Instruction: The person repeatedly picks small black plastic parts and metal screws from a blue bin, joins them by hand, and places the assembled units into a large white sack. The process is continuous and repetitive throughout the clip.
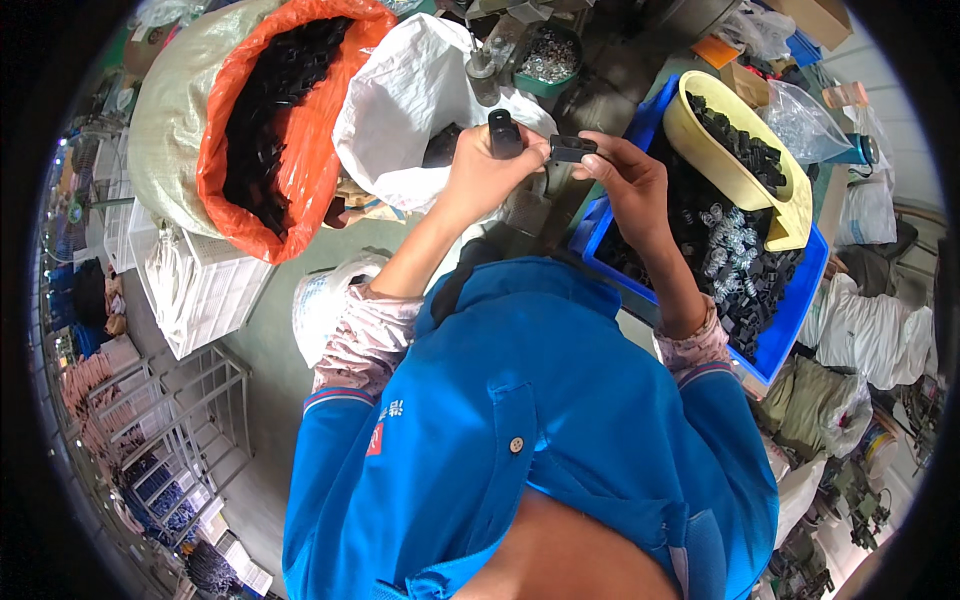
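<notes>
The left hand [490,170] grips 1 upright black plastic part [504,132]; the right hand [625,175] pinches a second black part [572,148] just beside it; both parts sit left of the blue crate [790,320], which holds black pieces, metal springs [728,240] and a yellow scoop [740,180]; an orange-lined sack [300,130] lies farther left.

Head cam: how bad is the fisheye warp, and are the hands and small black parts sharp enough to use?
Head view: heavy barrel warp, black vignette ring all round, shelving at the left rim bends. Even daylight, no hard shadows. Left hand and right hand near centre are fairly sharp; the small black plastic parts they hold lose surface detail in the dark tone. Mild glare on the white woven sack; rim is soft.
</notes>
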The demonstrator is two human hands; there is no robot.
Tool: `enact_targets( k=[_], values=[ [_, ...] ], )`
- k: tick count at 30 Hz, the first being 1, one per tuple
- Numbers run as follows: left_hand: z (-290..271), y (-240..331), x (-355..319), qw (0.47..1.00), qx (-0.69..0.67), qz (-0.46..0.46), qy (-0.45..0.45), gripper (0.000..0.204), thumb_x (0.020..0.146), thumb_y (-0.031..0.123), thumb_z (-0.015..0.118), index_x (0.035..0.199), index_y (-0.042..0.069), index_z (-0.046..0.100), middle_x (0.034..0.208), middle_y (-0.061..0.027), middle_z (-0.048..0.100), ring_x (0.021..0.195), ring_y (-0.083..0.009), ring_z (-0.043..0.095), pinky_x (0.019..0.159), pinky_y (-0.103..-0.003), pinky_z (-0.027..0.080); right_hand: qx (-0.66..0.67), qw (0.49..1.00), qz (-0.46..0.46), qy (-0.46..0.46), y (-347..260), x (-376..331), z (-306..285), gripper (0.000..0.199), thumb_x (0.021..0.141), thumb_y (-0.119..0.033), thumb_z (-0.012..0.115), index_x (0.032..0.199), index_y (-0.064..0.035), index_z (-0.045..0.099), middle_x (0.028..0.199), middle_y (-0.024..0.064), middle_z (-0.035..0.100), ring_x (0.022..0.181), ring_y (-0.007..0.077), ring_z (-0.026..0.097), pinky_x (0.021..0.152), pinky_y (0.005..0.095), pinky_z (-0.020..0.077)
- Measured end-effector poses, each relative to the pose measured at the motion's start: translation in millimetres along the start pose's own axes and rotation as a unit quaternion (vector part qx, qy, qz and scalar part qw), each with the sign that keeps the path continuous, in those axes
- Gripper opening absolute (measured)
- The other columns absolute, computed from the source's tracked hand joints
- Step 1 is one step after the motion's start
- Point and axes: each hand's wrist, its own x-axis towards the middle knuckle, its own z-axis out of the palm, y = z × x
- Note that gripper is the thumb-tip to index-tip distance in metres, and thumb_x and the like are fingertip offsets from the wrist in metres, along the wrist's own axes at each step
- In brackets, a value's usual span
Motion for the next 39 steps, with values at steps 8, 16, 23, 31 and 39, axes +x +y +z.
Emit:
enact_targets(
  k=[8,16,23,31,39],
  values=[
    [-6,-15,-1,0.967,-0.229,-0.110,-0.039,0.020,0.089,0.007,0.067,0.103,0.001,0.055,0.085,-0.0063,0.061,0.070,-0.0124,0.058,0.055,-0.026,0.045,0.058,0.993,0.097,0.023,4,7,-1,0.030,0.091,-0.010,0.066,0.117,0.0050,0.064,0.103,0.0100,0.069,0.088,0.0146,0.065,0.076,0.0266,0.0529],
    [-21,-6,-17,0.940,-0.290,-0.174,-0.052,0.032,0.094,0.010,0.061,0.122,0.001,0.048,0.104,-0.0128,0.062,0.094,-0.0207,0.065,0.062,-0.028,0.054,0.104,0.988,0.103,0.038,-1,14,-26,0.034,0.090,-0.012,0.069,0.119,0.0036,0.059,0.097,0.0084,0.066,0.085,0.0157,0.065,0.075,0.0281,0.0528],
    [-12,-3,-26,0.948,-0.252,-0.160,-0.112,0.037,0.096,0.018,0.054,0.129,0.000,0.050,0.115,-0.0152,0.064,0.096,-0.0197,0.067,0.060,-0.027,0.054,0.080,0.994,0.074,0.008,-30,18,-19,0.030,0.091,-0.012,0.067,0.116,0.0037,0.064,0.099,0.0075,0.068,0.081,0.0133,0.063,0.075,0.0255,0.0506],
    [-4,-3,-32,0.963,-0.177,-0.131,-0.155,0.038,0.091,0.010,0.059,0.128,0.002,0.054,0.118,-0.0091,0.062,0.091,-0.0144,0.065,0.055,-0.023,0.052,0.011,0.998,0.061,-0.011,-32,20,-19,0.028,0.090,-0.012,0.068,0.113,0.0038,0.067,0.087,0.0058,0.068,0.076,0.0097,0.060,0.072,0.0231,0.0476],
    [4,-4,-34,0.954,-0.192,-0.150,-0.175,0.038,0.092,0.011,0.059,0.128,0.004,0.052,0.119,-0.0090,0.063,0.094,-0.0164,0.066,0.057,-0.024,0.053,-0.084,0.994,0.056,-0.046,-35,21,-21,0.029,0.088,-0.013,0.070,0.111,0.0049,0.068,0.089,0.0068,0.068,0.075,0.0101,0.059,0.070,0.0236,0.0466]
  ],
)
